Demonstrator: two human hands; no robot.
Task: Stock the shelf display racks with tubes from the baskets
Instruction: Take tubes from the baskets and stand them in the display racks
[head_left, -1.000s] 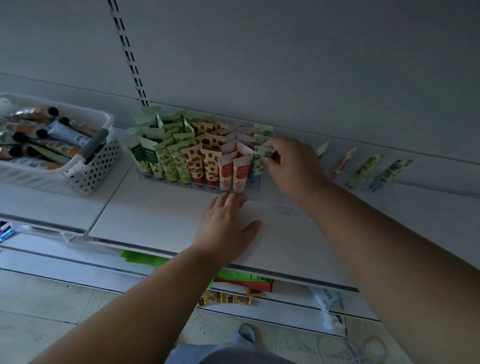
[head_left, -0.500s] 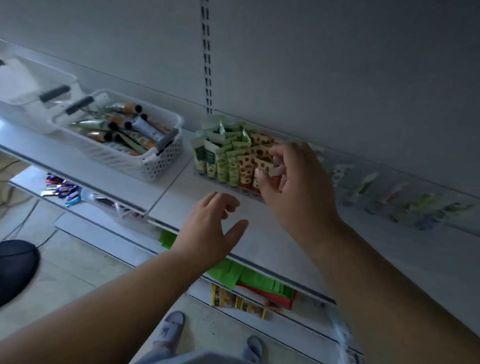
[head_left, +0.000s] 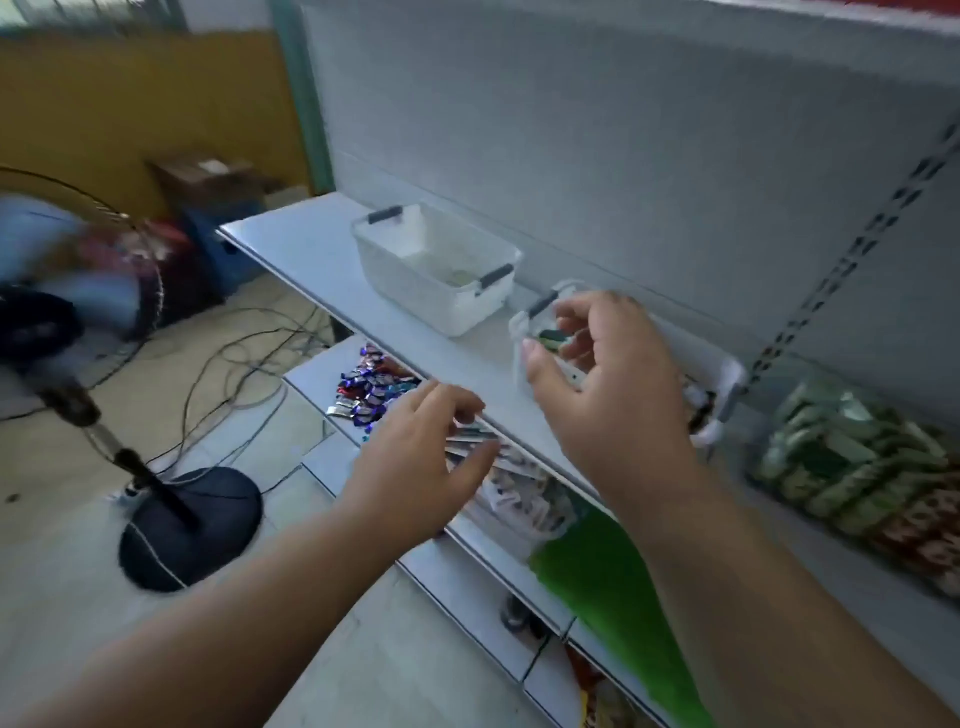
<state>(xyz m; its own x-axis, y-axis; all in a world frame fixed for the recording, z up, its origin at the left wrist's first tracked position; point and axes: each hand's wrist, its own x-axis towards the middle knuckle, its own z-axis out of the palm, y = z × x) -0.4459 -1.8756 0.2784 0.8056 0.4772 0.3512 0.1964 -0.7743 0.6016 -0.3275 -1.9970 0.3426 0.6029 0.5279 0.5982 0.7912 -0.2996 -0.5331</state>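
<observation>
Shop: slotted shelving (head_left: 332, 260), stocked tubes (head_left: 852, 467)

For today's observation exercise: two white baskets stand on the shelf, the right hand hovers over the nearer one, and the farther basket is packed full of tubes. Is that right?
Not quite. In the head view the farther basket looks almost empty, not packed. Two white baskets do stand on the shelf, and the right hand hovers over the nearer basket.

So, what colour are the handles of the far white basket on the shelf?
Dark grey handles on the white basket, seen in the head view.
</observation>
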